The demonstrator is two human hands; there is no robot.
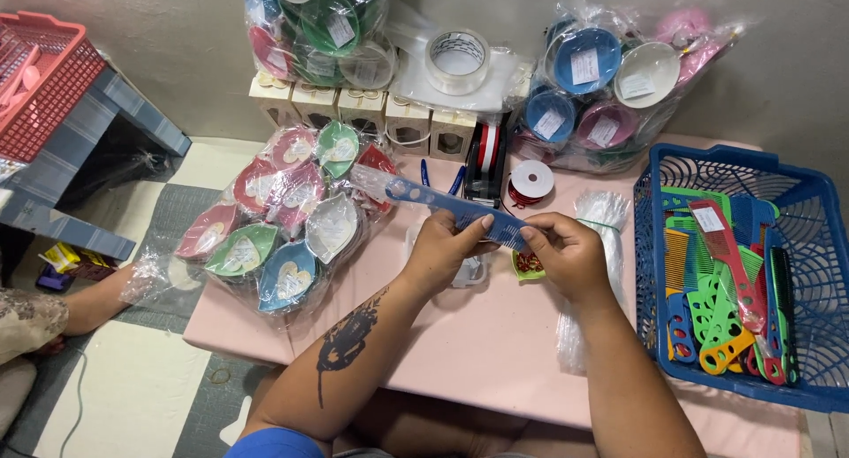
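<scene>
- The left hand (445, 246) and the right hand (566, 253) both hold one blue comb (460, 209) above the pink bench (478, 334).
- The comb sits inside a thin clear sleeve — its far end with the round holes sticks out past the left hand.
- The left hand's fingers are clamped on the middle of the comb, thumb on top.
- The right hand's fingers are pinched on the near end of the comb.
- Right of the comb stands a blue basket (800, 188), full of combs in green, red, orange and blue.
- Left of the comb lies a clear bag of leaf-shaped dishes (283, 224) (pink, green, blue and white ones).
- Behind the comb are a tape holder (486, 157) and a small reel of red ribbon (532, 180).
- A pile of clear bags (601, 215) lies just beside the right hand.
- Another person's arm (97, 301) rests on the floor, well left of the comb.
</scene>
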